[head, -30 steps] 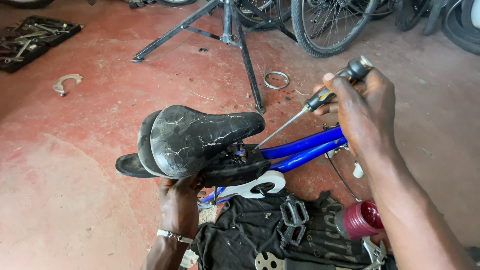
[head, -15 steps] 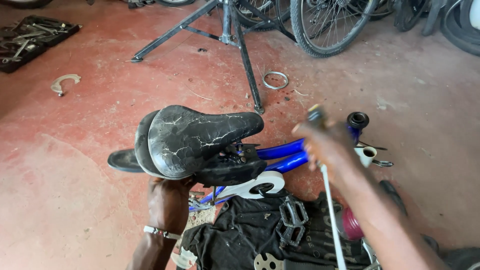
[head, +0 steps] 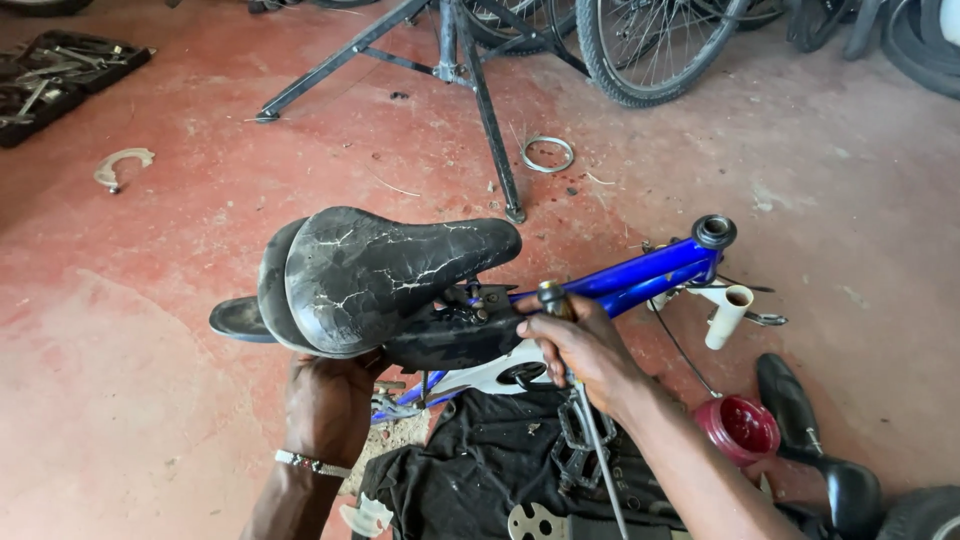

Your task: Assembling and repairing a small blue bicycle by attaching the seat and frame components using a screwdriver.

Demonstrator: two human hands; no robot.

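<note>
We noted the left hand [head: 330, 400] closed on the underside of the black cracked saddle [head: 385, 275], holding it from below; a beaded bracelet [head: 312, 463] sat on that wrist. The right hand [head: 585, 350] was clamped around a screwdriver [head: 590, 420], handle end up beside the saddle's rear, metal shaft pointing down toward us over a black cloth [head: 480, 460]. The saddle stood over the blue bicycle frame [head: 650, 272], which lay on the red floor [head: 150, 300]. A pedal [head: 572, 440] rested on the cloth. Near the frame's far end we saw a white tube [head: 728, 312] and a red tub [head: 740, 428]. A metal ring [head: 548, 154] lay by the repair stand [head: 470, 90]
</note>
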